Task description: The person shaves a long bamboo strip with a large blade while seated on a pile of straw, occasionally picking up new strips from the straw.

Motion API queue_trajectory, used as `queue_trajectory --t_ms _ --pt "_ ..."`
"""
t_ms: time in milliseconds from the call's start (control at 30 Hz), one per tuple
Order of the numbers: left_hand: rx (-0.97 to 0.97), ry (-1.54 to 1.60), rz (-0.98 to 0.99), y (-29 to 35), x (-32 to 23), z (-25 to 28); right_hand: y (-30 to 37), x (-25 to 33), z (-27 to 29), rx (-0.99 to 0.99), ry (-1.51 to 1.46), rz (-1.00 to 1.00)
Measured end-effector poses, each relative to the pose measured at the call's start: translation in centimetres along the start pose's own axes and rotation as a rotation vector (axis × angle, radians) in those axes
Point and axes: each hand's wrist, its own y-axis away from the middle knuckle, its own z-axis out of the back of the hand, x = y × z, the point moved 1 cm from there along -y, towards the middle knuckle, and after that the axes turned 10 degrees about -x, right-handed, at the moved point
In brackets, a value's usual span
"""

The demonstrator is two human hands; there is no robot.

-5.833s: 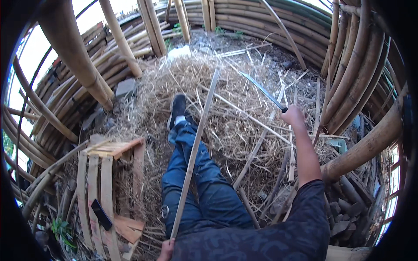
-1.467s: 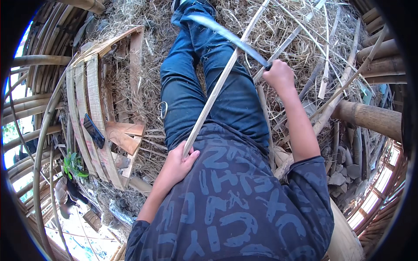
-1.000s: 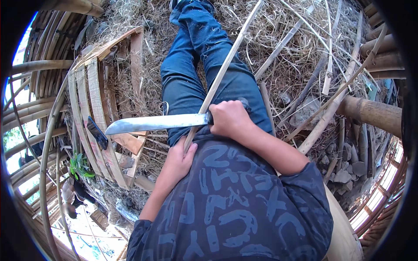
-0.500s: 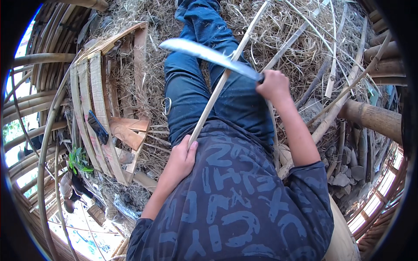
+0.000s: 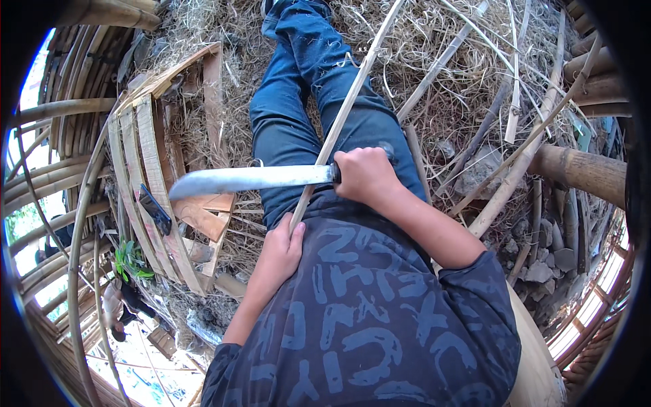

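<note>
A long, pale bamboo strip (image 5: 356, 88) slants from my waist out over my legs. Its near end is gripped by my left hand (image 5: 280, 251), thumb along the strip, close against my shirt. My right hand (image 5: 366, 175) is wrapped round the dark handle of a machete (image 5: 254, 178). The broad steel blade points left and lies across the strip, a short way beyond my left hand. Whether its edge bites into the strip cannot be made out. A thin curled shaving (image 5: 347, 61) is at the strip's far part, above my knee.
To my left stands a slatted wooden crate (image 5: 150, 156) with a dark phone (image 5: 154, 209) on it. Shavings (image 5: 407, 41) cover the ground. Bamboo poles (image 5: 519, 176) and stones (image 5: 539, 271) lie at the right. Another person (image 5: 115, 302) is beyond the bamboo wall at lower left.
My right hand has drawn the machete back along the strip toward my waist, and the blade has swung level. My left hand keeps its hold on the strip.
</note>
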Motion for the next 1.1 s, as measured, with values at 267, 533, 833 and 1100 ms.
queue_trajectory --t_ms 267,533,833,1100 --pt "-0.035 0.103 -0.056 0.9 0.2 0.1 -5.5 -12.9 6.0 -0.165 0.238 -0.577" --pt "0.005 0.095 -0.013 -0.5 -0.2 -0.3 -3.0 -8.1 3.9 -0.221 0.252 -0.39" --pt "-0.052 0.151 -0.1 -0.6 0.9 -0.5 0.8 1.6 -1.1 -0.011 -0.085 0.063" --pt "0.058 0.173 -0.014 -0.9 0.4 -0.2 -1.5 -5.7 1.4 -0.128 0.178 -0.214"
